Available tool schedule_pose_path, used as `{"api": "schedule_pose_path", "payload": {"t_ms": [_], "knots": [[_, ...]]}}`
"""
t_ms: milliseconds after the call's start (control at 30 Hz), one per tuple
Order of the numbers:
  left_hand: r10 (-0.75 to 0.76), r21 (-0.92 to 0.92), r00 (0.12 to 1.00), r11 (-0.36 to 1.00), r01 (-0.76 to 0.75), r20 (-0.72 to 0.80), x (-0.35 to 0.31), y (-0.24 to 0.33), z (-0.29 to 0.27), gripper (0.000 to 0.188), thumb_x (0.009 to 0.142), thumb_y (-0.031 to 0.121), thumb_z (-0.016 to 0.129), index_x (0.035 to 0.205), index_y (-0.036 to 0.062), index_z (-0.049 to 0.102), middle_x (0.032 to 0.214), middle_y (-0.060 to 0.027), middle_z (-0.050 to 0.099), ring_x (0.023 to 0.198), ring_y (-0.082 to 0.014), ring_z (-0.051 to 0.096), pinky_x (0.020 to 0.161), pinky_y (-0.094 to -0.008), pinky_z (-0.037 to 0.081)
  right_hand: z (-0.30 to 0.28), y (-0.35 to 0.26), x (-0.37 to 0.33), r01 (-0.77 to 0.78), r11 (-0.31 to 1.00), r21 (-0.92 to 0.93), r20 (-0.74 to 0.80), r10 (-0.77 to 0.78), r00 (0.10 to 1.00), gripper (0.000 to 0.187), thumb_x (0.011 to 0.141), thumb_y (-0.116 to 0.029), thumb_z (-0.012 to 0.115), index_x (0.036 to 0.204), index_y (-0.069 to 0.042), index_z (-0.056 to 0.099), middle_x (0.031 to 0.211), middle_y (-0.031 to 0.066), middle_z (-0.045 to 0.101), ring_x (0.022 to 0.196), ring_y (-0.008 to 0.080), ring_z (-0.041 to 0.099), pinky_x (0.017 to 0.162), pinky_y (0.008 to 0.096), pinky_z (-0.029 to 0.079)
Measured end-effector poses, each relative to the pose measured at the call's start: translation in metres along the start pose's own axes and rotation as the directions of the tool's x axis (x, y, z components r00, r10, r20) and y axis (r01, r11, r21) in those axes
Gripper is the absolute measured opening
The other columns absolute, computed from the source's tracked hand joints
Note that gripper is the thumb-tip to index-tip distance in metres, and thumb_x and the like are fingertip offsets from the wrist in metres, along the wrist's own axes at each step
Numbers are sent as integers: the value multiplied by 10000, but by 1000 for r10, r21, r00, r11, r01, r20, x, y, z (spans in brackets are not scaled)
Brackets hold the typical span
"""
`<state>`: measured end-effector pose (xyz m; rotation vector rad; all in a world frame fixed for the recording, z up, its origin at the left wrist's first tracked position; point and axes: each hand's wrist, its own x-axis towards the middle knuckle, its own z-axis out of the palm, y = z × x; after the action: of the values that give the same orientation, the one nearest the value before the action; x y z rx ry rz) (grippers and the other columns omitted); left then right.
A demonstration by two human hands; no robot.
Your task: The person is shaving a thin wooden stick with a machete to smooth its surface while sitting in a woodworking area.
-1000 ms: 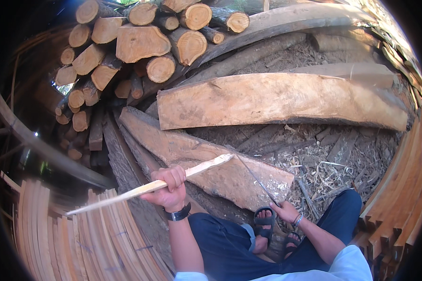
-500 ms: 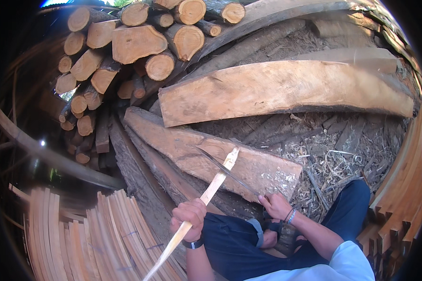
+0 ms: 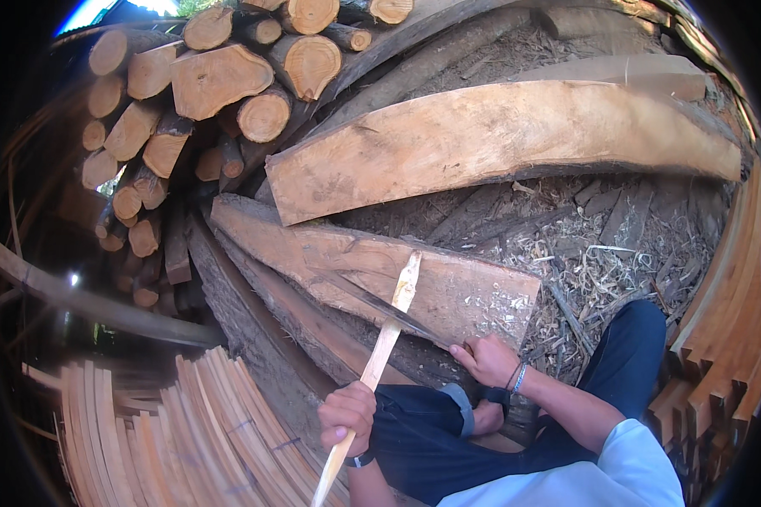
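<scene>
My left hand is closed around a pale, peeled wooden stick, which slants up and away from me to a tapered, whittled end. In my right hand is a long-bladed knife, gripped by its handle; the fingers largely hide that handle. Its dark blade crosses the stick above my left hand, pointing up and to the left. Beneath both lies a thick wooden slab, with small pale chips scattered on its right end.
A large curved slab lies beyond. Cut logs are stacked at the far left. Bundled thin wooden strips stand at near left, stacked boards at right. Wood shavings cover ground right of the slab. My bent knee is nearby.
The knife blade has slid down the stick toward my left hand. My left hand has shifted slightly down and right with the stick. The whole view has tilted a little.
</scene>
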<state>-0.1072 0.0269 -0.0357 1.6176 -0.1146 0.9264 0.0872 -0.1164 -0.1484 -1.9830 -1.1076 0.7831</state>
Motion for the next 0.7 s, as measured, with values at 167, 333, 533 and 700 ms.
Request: {"api": "schedule_pose_path", "payload": {"t_ms": [167, 333, 533, 700], "knots": [[7, 5, 999, 1000, -7, 38, 4, -1, 6, 473, 771, 315, 449, 370, 78, 365, 349, -67, 373, 325, -194, 381, 535, -328, 394, 6, 6, 4, 40, 999, -15, -88, -41, 995, 622, 961, -522, 488, 708, 26, 639, 635, 272, 610, 664, 453, 639, 643, 512, 521], [2, 30, 1000, 1000, -2, 14, -4, -3, 8, 467, 764, 317, 452, 370, 85, 358, 350, -65, 375, 326, -193, 384, 539, -328, 396, 12, 21, 15, -48, 994, -102, -76, 40, 996, 676, 966, -553, 461, 715, 42, 659, 616, 266, 613, 630, 445, 641, 631, 512, 526], [-10, 39, 999, 999, 8, 31, -3, -2, 11, 467, 768, 317, 450, 374, 87, 351, 355, -62, 380, 334, -192, 392, 542, -330, 399, 4, 1, 10, 118, 991, -68, -97, -124, 988, 675, 966, -546, 464, 688, 35, 667, 614, 278, 609, 636, 446, 646, 633, 510, 532], [-2, 51, 998, 999, -2, 70, -2, -3, 17, 471, 772, 320, 449, 377, 79, 362, 356, -64, 383, 333, -195, 395, 543, -327, 401, 10, 26, 23, -22, 997, -71, -105, 15, 994, 681, 966, -546, 462, 677, 38, 661, 634, 270, 621, 653, 444, 649, 638, 498, 536]]}}
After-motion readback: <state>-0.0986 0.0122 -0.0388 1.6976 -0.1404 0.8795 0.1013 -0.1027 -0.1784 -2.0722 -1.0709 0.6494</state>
